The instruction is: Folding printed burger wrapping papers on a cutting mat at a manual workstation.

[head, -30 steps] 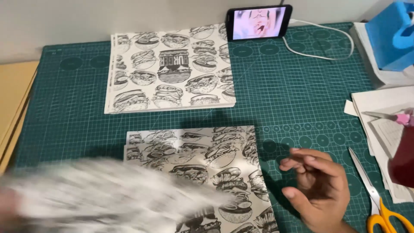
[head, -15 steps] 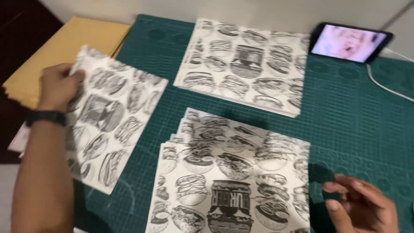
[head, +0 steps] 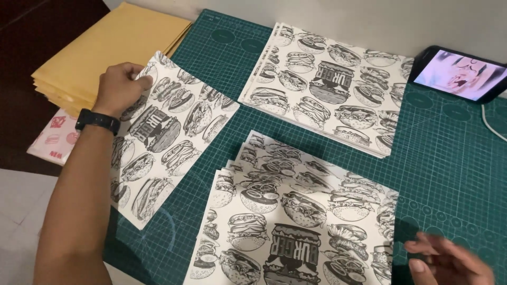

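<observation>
- Black-and-white printed paper is what the left hand (head: 120,87) has hold of: a single burger-patterned sheet (head: 166,134), pinched at its far corner with the fingers curled shut over the edge.
- That sheet lies slanted on the left part of the green cutting mat (head: 449,158), its near corner hanging past the mat's edge, just beside a stack of tan envelopes (head: 105,50).
- The right hand (head: 449,261) hovers at the bottom right with fingers spread loosely, holding nothing; its fingertips sit just beside the right edge of the near pile of sheets (head: 296,221). Whether it touches the paper I cannot tell.
- A second pile of printed sheets (head: 330,87) lies farther back, near a phone (head: 459,74) propped at the mat's far right.
- The right hand is blurred and cut off by the frame's lower edge; the left forearm, with a black wristband (head: 96,120), covers part of the held sheet. A pink-printed packet (head: 53,140) is half hidden beneath the envelopes.
- Compared with half a second ago, the held sheet has come down flatter onto the mat, and the right hand is in much the same spot.
</observation>
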